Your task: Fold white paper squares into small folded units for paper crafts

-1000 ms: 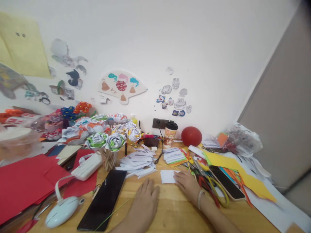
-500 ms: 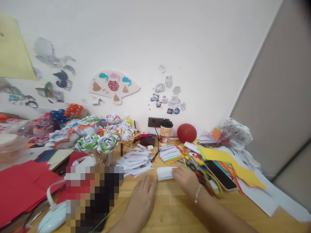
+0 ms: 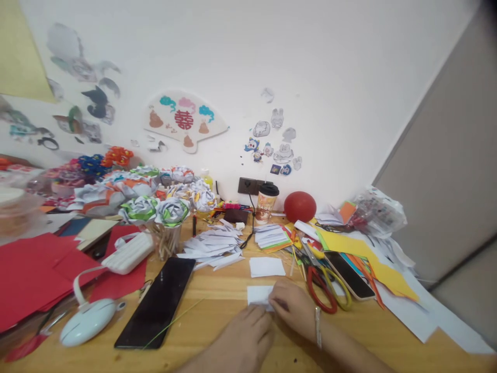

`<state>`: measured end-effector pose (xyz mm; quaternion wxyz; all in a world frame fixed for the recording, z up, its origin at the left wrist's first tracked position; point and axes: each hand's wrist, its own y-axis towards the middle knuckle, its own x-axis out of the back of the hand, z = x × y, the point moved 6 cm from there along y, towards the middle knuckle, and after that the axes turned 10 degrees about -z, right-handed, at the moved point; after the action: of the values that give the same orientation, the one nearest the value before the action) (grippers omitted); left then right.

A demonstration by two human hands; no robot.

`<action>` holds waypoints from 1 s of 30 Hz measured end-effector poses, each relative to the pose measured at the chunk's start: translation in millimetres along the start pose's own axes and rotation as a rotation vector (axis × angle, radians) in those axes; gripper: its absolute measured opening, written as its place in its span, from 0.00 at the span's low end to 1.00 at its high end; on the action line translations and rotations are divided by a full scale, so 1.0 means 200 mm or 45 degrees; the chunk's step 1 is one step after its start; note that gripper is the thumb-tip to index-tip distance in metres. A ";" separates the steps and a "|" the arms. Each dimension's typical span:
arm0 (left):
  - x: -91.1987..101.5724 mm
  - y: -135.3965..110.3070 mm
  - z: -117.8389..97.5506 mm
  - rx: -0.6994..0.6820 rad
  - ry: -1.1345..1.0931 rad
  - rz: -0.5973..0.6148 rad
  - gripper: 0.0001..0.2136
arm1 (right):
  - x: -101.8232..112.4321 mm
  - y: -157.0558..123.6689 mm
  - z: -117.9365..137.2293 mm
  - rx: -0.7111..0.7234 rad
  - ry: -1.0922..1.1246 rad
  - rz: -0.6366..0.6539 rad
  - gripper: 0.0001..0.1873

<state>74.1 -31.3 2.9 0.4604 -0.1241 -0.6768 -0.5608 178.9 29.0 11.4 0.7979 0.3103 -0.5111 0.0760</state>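
Now closer together, left hand [image 3: 244,338] and right hand [image 3: 294,306] touch paper [image 3: 257,293] — each grip unclear.

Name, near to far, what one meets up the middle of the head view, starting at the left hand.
Left hand → white paper by its fingertips → separate white piece → stack of white slips → black-lidded cup → dark wall socket.

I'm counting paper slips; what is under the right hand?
The right hand covers the right part of a white paper slip; its left part shows on the wooden table. The slip's right edge, and anything beneath the palm, cannot be seen.
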 end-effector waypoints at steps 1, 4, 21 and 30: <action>-0.01 0.00 0.01 0.018 0.006 0.024 0.05 | 0.00 0.02 0.00 -0.017 0.040 0.006 0.09; -0.01 -0.01 0.04 0.065 0.006 0.105 0.08 | -0.02 0.04 -0.02 -0.029 0.129 -0.036 0.09; 0.08 -0.01 0.27 0.305 0.425 0.052 0.16 | 0.24 -0.04 0.02 0.356 -0.110 -0.467 0.16; -0.01 -0.03 -0.13 -0.235 0.028 0.250 0.11 | 0.05 -0.13 0.11 0.097 0.224 -0.077 0.10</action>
<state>83.4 -54.4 -3.2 0.5072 -0.2256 -0.6018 -0.5742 177.0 -6.2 15.7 0.8292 0.3479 -0.4262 0.0982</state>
